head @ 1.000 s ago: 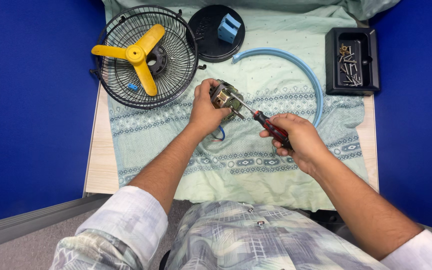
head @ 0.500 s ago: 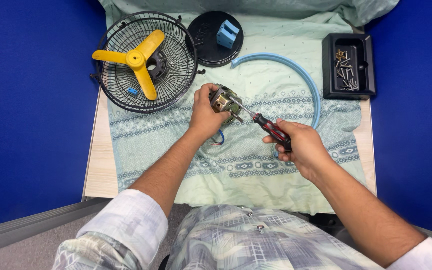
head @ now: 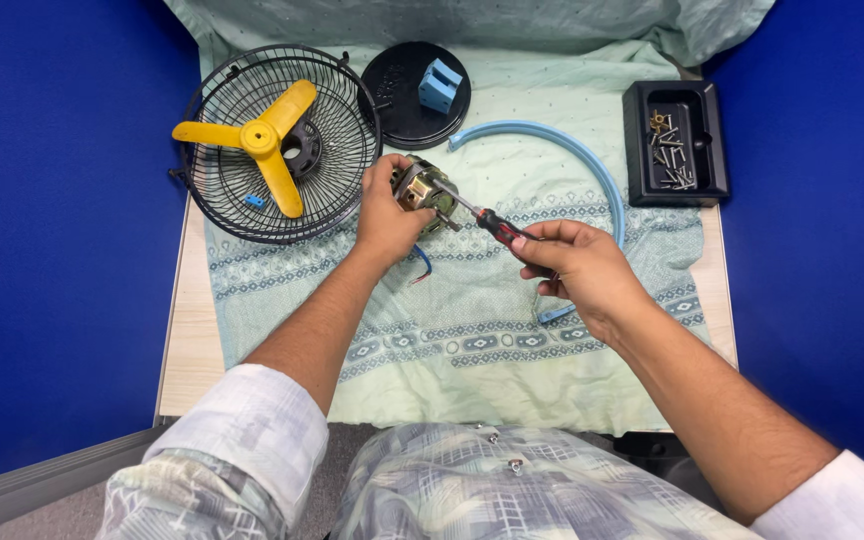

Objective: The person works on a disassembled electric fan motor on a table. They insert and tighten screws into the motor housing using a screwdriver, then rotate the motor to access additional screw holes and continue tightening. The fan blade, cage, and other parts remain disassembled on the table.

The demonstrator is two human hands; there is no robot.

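Head view: left hand (head: 384, 215) fingers clasp the motor (head: 424, 189), right hand (head: 574, 268) fingers grip the screwdriver (head: 487, 222) touching it.

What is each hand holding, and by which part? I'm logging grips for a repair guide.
The left hand grips the small fan motor around its body; the right hand holds the screwdriver by its red-and-black handle.
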